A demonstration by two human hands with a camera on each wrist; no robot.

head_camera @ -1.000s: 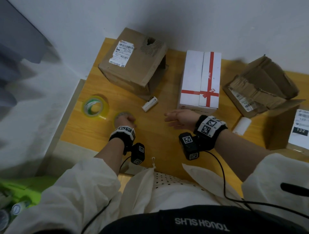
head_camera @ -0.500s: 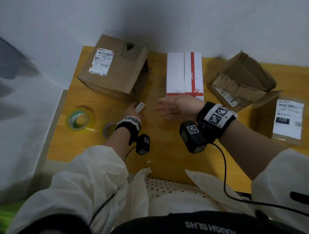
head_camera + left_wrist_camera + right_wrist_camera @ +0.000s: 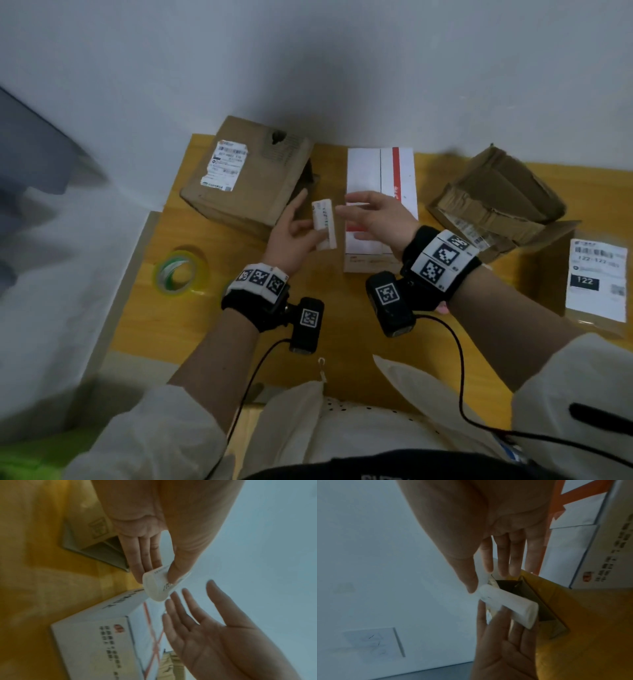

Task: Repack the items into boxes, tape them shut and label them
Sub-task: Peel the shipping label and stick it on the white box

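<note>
Left hand [image 3: 291,236] grip pinches white tube [image 3: 323,222]; right hand [image 3: 376,219] fingers straight, released

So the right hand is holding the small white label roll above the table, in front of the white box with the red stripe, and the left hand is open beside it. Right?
Hands are swapped. The left hand holds the small white label roll, thumb on top; the right hand is open beside it. The head view shows this, in front of the white box.

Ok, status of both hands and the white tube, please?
Left hand holds white tube above table. Right hand open, reaching for tube. Nothing between them.
</note>
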